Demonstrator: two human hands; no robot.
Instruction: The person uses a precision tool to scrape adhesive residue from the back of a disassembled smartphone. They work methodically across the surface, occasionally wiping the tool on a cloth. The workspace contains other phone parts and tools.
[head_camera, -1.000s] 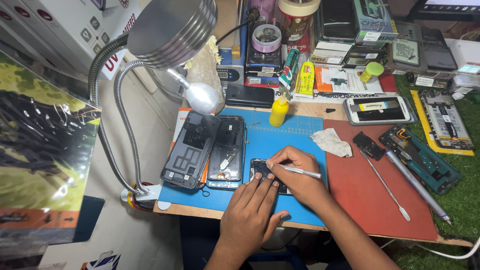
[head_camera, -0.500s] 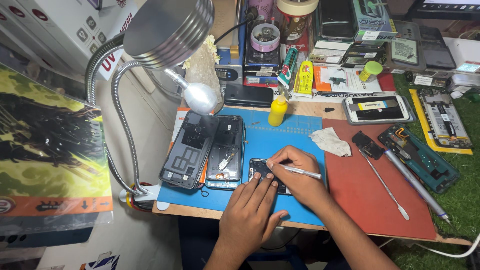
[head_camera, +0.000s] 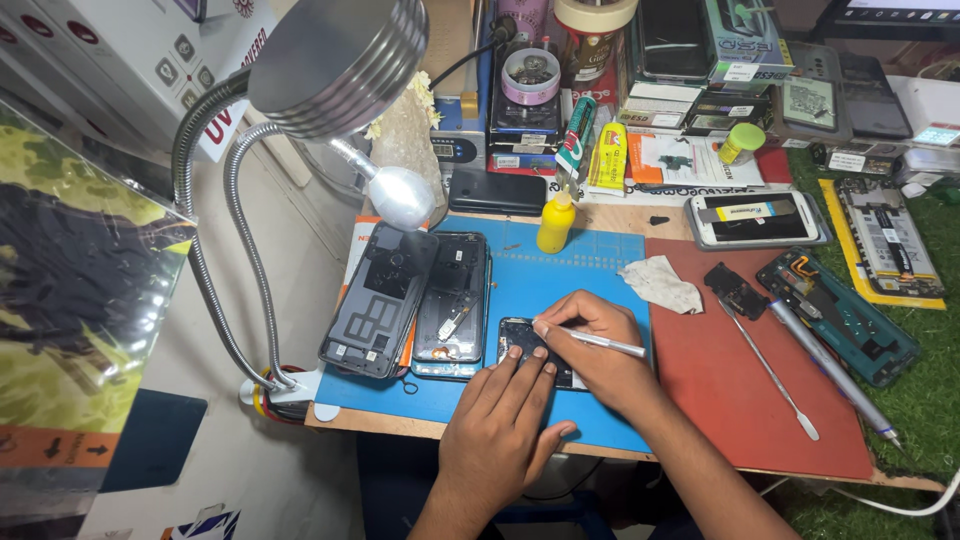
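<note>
My left hand (head_camera: 505, 420) lies flat with its fingers spread narrow, fingertips pressing the near edge of a small dark phone part (head_camera: 527, 345) on the blue mat (head_camera: 585, 275). My right hand (head_camera: 600, 345) is closed around a slim silver tool (head_camera: 600, 342), its tip set on the top of that part. The part sits near the middle of the mat, just right of an opened phone (head_camera: 452, 305) and a dark back cover (head_camera: 378, 300) lying side by side. A yellow bottle (head_camera: 556, 222) stands at the far edge of the mat. On the red mat (head_camera: 760, 400) to the right I see a crumpled cloth (head_camera: 660, 283), a metal spudger (head_camera: 770, 375) and another opened phone (head_camera: 840, 315). A gooseneck lamp (head_camera: 335, 60) hangs over the worktop (head_camera: 400, 425) at the left.
</note>
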